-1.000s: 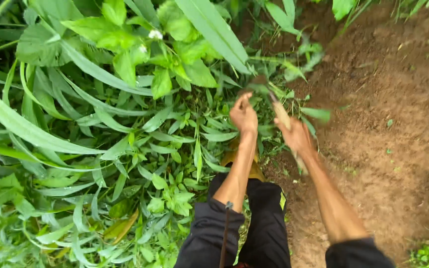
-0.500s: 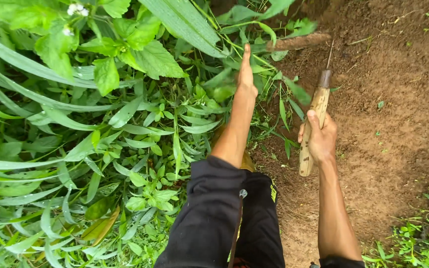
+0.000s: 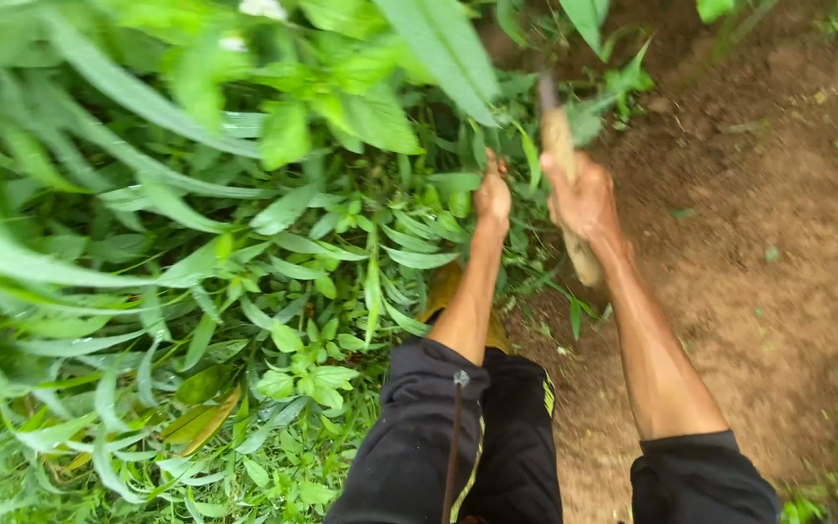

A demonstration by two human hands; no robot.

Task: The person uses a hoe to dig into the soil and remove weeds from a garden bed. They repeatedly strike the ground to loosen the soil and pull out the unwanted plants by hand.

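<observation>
Head view: right hand point(image 3: 584, 199) clamps the blurred wooden tool handle point(image 3: 564, 165); left hand point(image 3: 493, 194) seemingly bunched around weed stems point(image 3: 458, 184).

A: What is lying where?

B: The weeds point(image 3: 196, 252) are filling the left side, and the bare soil point(image 3: 778, 243) is spreading over the right.

A: And the hands?

B: The left hand point(image 3: 493, 194) is reaching into the weeds at their right edge. The right hand point(image 3: 584, 199) is sitting just beside it, to its right, closing around a wooden tool handle point(image 3: 563, 165) that is crossing the border between weeds and soil.
</observation>
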